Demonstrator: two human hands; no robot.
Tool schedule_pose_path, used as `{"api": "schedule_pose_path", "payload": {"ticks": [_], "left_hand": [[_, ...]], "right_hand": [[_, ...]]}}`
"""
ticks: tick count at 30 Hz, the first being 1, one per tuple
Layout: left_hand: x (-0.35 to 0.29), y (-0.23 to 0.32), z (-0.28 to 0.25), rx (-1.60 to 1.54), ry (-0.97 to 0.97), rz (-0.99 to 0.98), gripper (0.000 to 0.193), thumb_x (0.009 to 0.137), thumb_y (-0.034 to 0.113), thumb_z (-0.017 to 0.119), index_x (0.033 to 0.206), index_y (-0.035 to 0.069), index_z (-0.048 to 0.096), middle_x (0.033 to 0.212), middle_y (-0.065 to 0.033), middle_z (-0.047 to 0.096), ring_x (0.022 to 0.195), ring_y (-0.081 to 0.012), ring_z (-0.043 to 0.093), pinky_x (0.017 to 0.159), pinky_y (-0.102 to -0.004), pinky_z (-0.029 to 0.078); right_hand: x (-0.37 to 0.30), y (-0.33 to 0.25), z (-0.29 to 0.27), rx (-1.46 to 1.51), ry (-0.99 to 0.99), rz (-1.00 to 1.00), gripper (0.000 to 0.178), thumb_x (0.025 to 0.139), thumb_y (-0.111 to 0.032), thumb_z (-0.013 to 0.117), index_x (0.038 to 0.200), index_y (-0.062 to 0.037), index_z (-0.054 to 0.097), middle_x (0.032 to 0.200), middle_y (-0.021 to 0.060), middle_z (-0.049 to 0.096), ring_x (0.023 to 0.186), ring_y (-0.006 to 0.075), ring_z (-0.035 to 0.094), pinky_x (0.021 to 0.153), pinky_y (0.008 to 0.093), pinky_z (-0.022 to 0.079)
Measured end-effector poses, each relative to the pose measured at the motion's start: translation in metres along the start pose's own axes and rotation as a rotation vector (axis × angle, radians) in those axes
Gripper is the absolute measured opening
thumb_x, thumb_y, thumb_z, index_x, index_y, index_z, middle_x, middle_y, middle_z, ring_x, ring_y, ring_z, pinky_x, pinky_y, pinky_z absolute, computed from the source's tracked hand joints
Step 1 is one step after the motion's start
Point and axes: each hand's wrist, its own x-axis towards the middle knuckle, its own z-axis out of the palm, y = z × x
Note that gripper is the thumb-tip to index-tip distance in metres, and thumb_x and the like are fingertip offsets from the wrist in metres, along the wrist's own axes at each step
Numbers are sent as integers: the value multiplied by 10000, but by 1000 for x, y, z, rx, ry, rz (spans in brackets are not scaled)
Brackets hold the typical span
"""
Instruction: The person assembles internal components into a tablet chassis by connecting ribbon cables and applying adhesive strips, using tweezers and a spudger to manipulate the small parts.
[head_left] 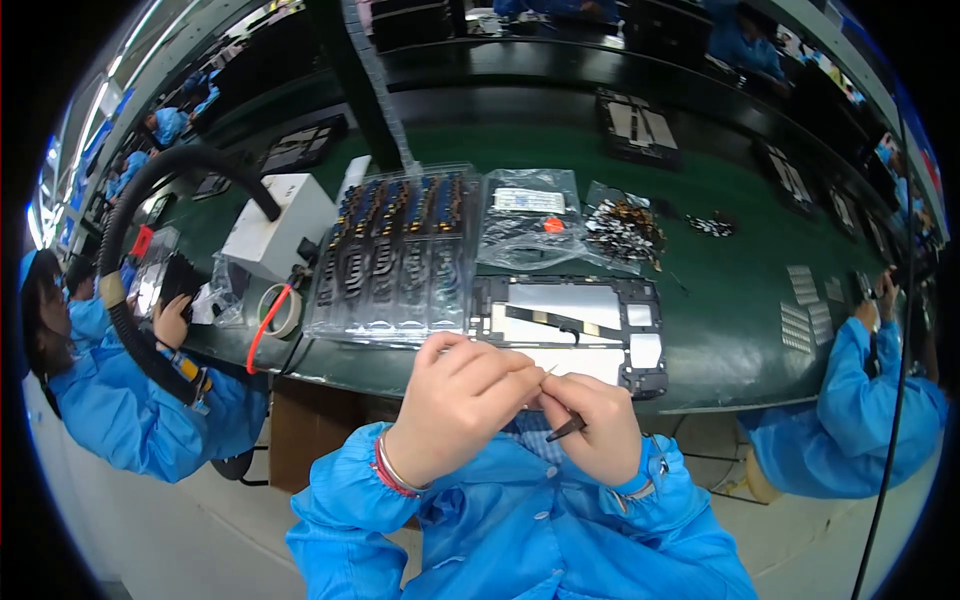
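Note:
My left hand [455, 400] is raised in front of my chest, fingers curled and pinched together. Whatever is between its fingertips is hidden or too small to make out. Right beside it, my right hand [598, 425] grips what looks like a pair of dark tweezers [567, 428], their thin tip pointing up between the two hands. Just beyond my hands, a flat black device frame [645, 315] with white panels and a dark strip across it lies at the bench's near edge. A clear plastic tray [390, 250] of small flex-cable parts stands to its left.
Behind the frame lie a clear bag [528, 220] and a pile of small parts [625, 230]. To the left are a white box [280, 225], a tape roll [282, 310] and a black flexible hose [120, 250]. Co-workers in blue sit on both sides. Silvery strips [797, 325] lie right.

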Motion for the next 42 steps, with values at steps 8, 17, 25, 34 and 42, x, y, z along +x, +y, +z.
{"api": "schedule_pose_path", "payload": {"ticks": [8, 17, 25, 34, 42], "left_hand": [[-33, 4, -10, 315, 30, 86, 166, 670, 152, 637, 834, 127, 633, 883, 38, 621, 738, -103, 557, 754, -310, 396], [-147, -23, -47, 540, 368, -687, 144, 651, -5, 635, 759, 83, 595, 771, -50, 616, 699, -239, 560, 657, -355, 394], [-114, 22, 1, 151, 319, -565, 213, 688, 51, 702, 893, 28, 649, 918, -101, 652, 788, -255, 635, 674, -323, 515], [-101, 16, -8, 136, 221, -445, 212, 693, 64, 675, 901, 30, 646, 906, -91, 657, 780, -234, 645, 629, -299, 514], [-103, 15, -6, 269, 198, -388, 237, 681, 79, 646, 911, 24, 632, 916, -103, 651, 766, -227, 644, 598, -298, 506]], "right_hand": [[2, -8, 18, 20, -177, -46, 170, 779, -32, 582, 943, -31, 627, 721, 115, 603, 624, 285, 595, 554, 347, 479], [1, 13, 44, 328, -454, 122, 320, 769, 7, 571, 1084, -30, 614, 774, 138, 652, 696, 199, 657, 640, 279, 505], [8, -7, 81, 359, -501, 94, 294, 769, 13, 571, 1053, -44, 620, 741, 141, 644, 693, 233, 666, 613, 292, 512], [8, 4, 80, 228, -408, 17, 216, 792, -56, 604, 1006, -22, 619, 754, 159, 632, 667, 313, 631, 578, 335, 492], [5, 2, 82, 176, -392, 7, 227, 768, -55, 615, 994, -40, 626, 767, 167, 625, 667, 329, 615, 569, 363, 481]]}}
